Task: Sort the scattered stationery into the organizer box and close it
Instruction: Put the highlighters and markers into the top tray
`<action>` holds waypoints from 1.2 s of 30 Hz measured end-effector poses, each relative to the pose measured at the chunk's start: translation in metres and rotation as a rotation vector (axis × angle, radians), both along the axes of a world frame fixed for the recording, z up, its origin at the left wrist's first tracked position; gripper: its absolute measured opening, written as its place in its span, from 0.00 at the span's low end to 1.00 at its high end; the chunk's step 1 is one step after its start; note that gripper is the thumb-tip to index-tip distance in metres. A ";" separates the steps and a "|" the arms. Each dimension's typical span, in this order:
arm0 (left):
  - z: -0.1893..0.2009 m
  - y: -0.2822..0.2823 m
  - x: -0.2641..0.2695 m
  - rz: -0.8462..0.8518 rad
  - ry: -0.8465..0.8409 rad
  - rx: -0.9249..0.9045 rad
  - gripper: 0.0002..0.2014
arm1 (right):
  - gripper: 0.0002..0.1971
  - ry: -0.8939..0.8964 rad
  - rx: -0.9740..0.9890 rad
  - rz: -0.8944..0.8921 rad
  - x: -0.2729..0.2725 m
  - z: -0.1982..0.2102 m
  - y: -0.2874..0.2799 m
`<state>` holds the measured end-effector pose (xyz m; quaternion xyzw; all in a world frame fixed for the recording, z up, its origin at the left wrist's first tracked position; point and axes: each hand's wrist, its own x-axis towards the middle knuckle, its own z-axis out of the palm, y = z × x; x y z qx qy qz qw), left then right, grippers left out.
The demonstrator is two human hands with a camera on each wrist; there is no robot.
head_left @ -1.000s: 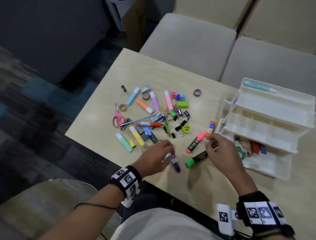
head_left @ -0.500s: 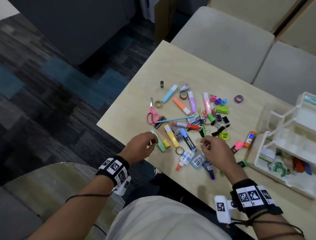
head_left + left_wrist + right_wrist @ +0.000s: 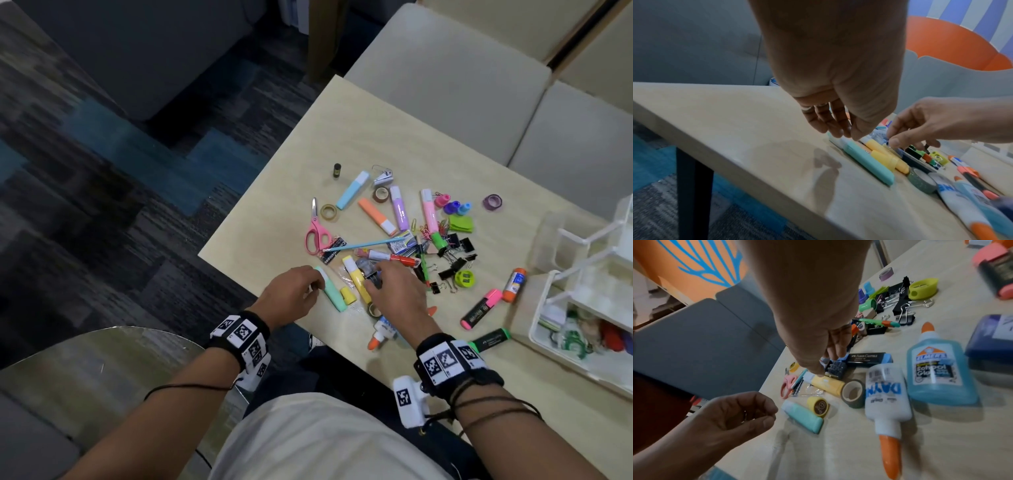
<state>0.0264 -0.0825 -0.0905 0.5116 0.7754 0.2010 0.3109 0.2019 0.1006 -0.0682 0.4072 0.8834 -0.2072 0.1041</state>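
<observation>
Stationery still litters the table [image 3: 274, 178]; only the hands have moved left. The right hand [image 3: 394, 291] now pinches a dark clip pack [image 3: 835, 368] beside the yellow highlighter [image 3: 356, 279]. The left hand [image 3: 291, 294], loosely curled and holding nothing, hovers at the mint highlighter [image 3: 330, 289]. The organizer box [image 3: 582, 346] stands open far to the right, so sorting goes on.

The scene is taken from above by the head view, angled forward and down onto the left hand [image 3: 291, 294], the right hand [image 3: 397, 294] and the table [image 3: 274, 192]. From each wrist, a close, low look along the fingers is given. The mint highlighter [image 3: 865, 160] between the hands is shared by all views.
</observation>
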 end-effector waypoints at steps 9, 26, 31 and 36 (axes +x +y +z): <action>-0.003 0.021 0.007 -0.044 -0.037 0.037 0.07 | 0.12 -0.069 0.068 -0.028 -0.013 0.003 -0.003; 0.013 0.106 0.024 -0.142 0.048 0.144 0.12 | 0.04 0.753 -0.651 -1.050 0.069 0.038 0.026; 0.009 0.153 0.041 -0.281 0.265 0.066 0.16 | 0.05 1.001 -0.843 -1.188 0.095 0.047 0.032; 0.006 0.171 0.047 -0.339 0.361 -0.010 0.10 | 0.12 1.107 -0.898 -1.236 0.116 0.050 0.034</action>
